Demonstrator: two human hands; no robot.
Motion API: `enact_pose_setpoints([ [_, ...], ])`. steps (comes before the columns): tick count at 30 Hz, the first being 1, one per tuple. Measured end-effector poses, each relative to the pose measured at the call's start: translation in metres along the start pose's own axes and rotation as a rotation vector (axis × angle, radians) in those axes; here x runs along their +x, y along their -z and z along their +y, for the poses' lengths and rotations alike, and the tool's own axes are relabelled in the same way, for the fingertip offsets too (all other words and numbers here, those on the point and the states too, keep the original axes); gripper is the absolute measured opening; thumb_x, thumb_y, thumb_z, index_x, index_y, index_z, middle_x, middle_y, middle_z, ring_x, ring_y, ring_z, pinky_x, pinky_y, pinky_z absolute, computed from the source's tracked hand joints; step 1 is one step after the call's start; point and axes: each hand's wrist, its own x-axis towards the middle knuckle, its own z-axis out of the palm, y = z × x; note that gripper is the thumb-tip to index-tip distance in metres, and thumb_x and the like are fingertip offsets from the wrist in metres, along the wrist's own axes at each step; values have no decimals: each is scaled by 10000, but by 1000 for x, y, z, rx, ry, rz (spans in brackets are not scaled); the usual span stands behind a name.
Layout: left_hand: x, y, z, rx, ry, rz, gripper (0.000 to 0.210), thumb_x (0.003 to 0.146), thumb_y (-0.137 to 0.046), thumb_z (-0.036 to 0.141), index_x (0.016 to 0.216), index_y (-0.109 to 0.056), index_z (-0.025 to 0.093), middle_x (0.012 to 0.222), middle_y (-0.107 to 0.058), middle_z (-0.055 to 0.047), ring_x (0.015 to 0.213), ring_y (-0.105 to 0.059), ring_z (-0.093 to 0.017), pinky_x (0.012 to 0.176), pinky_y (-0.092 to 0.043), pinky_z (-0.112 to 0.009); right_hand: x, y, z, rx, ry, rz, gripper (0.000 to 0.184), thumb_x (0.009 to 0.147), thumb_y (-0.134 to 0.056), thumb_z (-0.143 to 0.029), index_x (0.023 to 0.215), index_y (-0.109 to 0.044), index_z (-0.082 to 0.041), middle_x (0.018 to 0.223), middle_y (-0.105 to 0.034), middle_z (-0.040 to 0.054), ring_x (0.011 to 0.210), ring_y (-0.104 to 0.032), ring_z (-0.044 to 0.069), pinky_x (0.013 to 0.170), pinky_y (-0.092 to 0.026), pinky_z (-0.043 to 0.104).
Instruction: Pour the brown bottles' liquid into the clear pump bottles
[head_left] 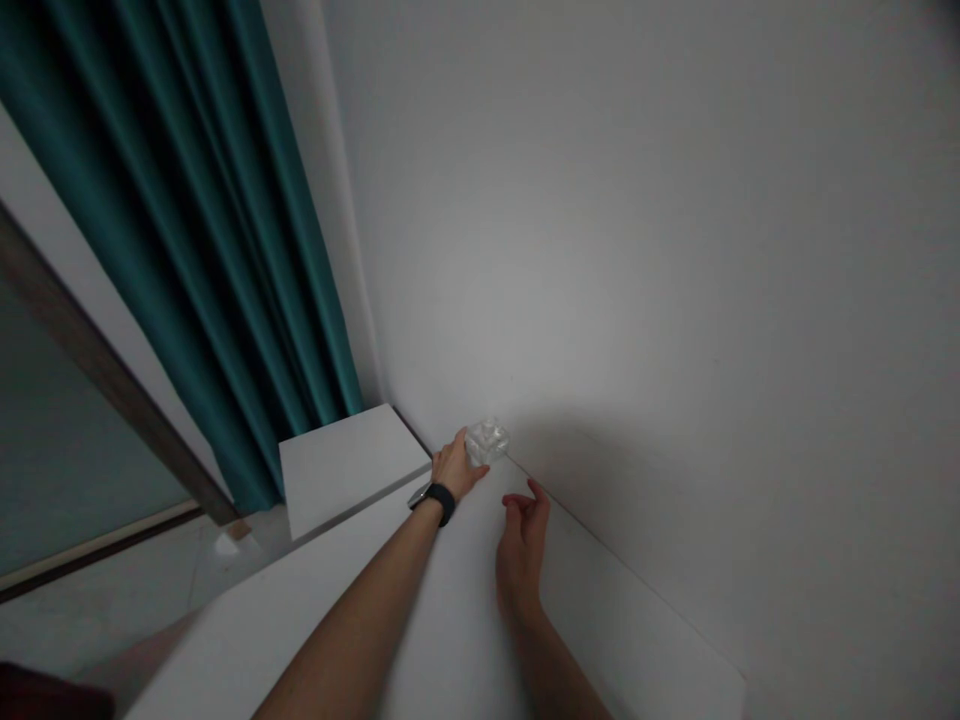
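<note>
A clear, faceted, glass-like piece [487, 441] sits at the back of the white tabletop [442, 610], close to the wall. My left hand [457, 468], with a dark watch [439, 497] at its wrist, is wrapped around the near left side of this piece. Nearer to me and to the right, my right hand [523, 545] is raised over the tabletop. Its fingers are apart and curved, with nothing visible in them. Whether the clear piece rests on the surface or is slightly lifted, I cannot tell.
A plain wall [600, 250] rises directly behind the tabletop. At the left stands a lower white cabinet [349, 465], with teal curtains [262, 300] behind it. A small pale object [227, 544] lies on the floor beside a brown frame [112, 375].
</note>
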Motion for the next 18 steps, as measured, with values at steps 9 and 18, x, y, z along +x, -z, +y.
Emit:
enact_pose_setpoints([
  [9, -24, 4, 6, 32, 5, 64, 1016, 735, -772, 415, 1507, -165, 152, 1346, -553, -152, 1280, -464, -303, 1054, -326, -359, 1, 3, -2, -78, 82, -17, 433, 865, -450, -357, 1265, -423, -193, 949, -581, 47, 877, -577, 199, 841, -439, 348],
  [18, -76, 12, 2, 133, -31, 58, 918, 781, -704, 503, 1471, -218, 143, 1314, -562, -156, 1249, -456, -326, 1015, -324, -405, 6, 5, 4, -120, 136, -36, 461, 871, -434, -336, 1302, -409, -175, 962, -582, 57, 884, -574, 199, 837, -442, 332],
])
